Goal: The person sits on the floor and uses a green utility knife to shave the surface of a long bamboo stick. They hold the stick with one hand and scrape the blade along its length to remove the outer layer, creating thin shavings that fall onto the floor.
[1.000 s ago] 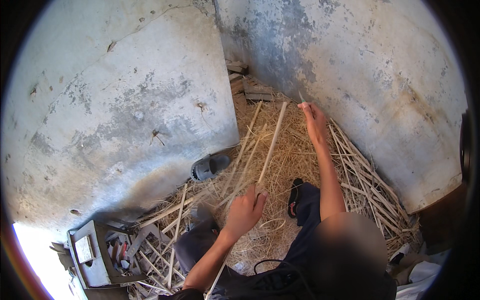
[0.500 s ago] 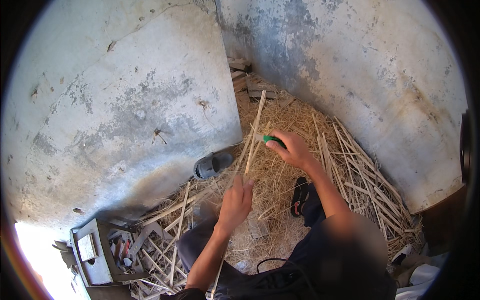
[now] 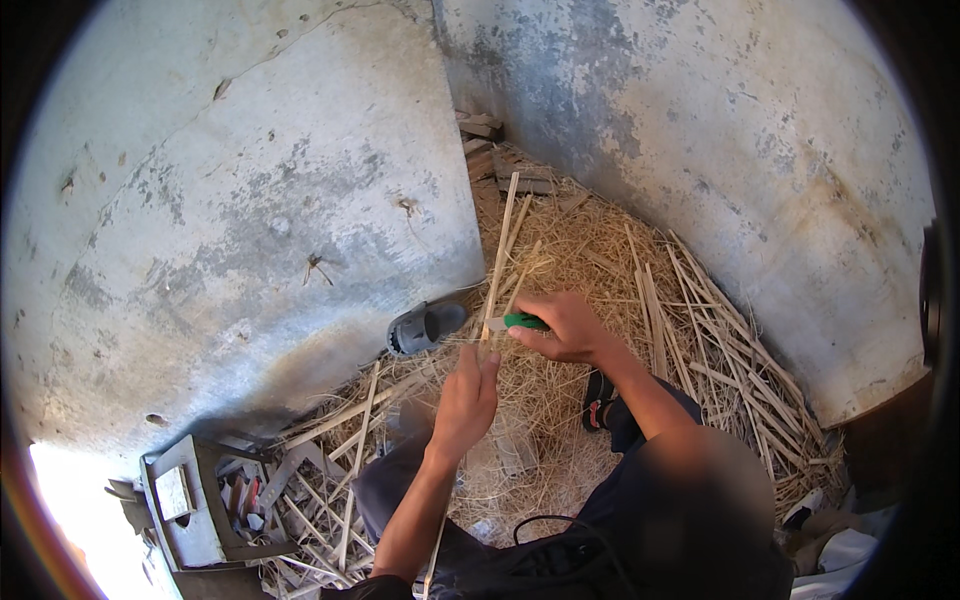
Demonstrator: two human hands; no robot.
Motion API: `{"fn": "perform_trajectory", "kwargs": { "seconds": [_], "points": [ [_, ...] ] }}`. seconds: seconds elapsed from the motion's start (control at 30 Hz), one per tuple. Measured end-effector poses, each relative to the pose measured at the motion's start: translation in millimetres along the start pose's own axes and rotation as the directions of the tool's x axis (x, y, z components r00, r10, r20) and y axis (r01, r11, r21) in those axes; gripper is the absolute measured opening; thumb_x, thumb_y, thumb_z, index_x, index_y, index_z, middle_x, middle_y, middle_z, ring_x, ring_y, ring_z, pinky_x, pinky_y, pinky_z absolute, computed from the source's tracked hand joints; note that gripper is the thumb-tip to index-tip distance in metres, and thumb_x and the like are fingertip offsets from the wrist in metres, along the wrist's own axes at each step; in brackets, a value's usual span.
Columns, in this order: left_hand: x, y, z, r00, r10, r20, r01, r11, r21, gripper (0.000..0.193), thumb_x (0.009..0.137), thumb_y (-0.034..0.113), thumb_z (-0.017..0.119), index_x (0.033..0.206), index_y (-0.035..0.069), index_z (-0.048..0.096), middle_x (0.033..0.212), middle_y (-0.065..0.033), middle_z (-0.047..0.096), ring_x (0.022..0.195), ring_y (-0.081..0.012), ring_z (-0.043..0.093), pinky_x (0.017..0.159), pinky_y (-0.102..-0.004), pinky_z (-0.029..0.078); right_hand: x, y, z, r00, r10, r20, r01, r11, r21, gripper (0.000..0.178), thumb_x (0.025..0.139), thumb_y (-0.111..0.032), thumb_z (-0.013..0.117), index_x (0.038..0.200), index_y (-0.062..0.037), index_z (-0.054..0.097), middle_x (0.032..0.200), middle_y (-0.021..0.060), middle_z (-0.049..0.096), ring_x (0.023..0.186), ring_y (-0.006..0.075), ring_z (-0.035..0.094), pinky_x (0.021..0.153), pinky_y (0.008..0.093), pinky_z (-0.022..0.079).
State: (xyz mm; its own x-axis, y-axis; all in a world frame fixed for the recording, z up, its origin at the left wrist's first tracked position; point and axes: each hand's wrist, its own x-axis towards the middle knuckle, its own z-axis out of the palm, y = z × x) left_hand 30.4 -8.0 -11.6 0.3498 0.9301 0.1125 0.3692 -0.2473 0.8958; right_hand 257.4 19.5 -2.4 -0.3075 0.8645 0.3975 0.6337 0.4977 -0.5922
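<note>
My left hand (image 3: pixel 466 396) is closed round a long, pale strip of split wood or bamboo (image 3: pixel 501 250), which runs up and away from me and also shows below along my forearm. In my right hand (image 3: pixel 563 327) is a knife with a green handle (image 3: pixel 525 321). Its short, light blade (image 3: pixel 496 324) lies against the strip, just above my left fingers. Thin curled shavings (image 3: pixel 560 235) cover the floor beneath both hands.
A grey slipper (image 3: pixel 427 327) rests by the wall at left. Many loose strips (image 3: pixel 735 360) lean along the right wall. An open wooden box (image 3: pixel 215 505) with small items stands lower left. My sandalled foot (image 3: pixel 598 400) is right of centre. Bricks (image 3: pixel 482 127) lie in the corner.
My right hand has drawn the knife toward me along the strip, close to my left hand. The strip's far end has shifted slightly left. My left hand has moved up a little.
</note>
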Motion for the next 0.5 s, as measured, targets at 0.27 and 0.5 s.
{"fn": "perform_trajectory", "kwargs": {
  "seconds": [0.27, 0.5],
  "points": [
    [0, -1, -3, 0.999, -0.027, -0.018, 0.027, 1.000, -0.013, 0.023, 0.110, 0.020, 0.054, 0.110, -0.002, 0.046, 0.079, -0.0316, 0.063, 0.076, -0.0548, 0.060, 0.064, -0.0584, 0.041, 1, 2, 9, 0.998, -0.063, -0.006, 0.063, 0.998, 0.013, 0.038, 0.097, -0.042, 0.060, 0.095, -0.0048, 0.066, 0.070, 0.0140, 0.062, 0.061, 0.0327, 0.062, 0.060, 0.0455, 0.048],
    [1, 2, -9, 0.995, -0.091, 0.045, 0.094, 0.993, -0.069, 0.032, 0.112, 0.027, 0.048, 0.114, -0.004, 0.054, 0.078, -0.0286, 0.062, 0.071, -0.0460, 0.061, 0.066, -0.0527, 0.044, 2, 1, 15, 0.996, -0.082, -0.037, 0.083, 0.996, 0.016, 0.039, 0.097, -0.041, 0.063, 0.098, -0.0031, 0.069, 0.069, 0.0147, 0.063, 0.059, 0.0330, 0.062, 0.058, 0.0444, 0.048]
  ]
}}
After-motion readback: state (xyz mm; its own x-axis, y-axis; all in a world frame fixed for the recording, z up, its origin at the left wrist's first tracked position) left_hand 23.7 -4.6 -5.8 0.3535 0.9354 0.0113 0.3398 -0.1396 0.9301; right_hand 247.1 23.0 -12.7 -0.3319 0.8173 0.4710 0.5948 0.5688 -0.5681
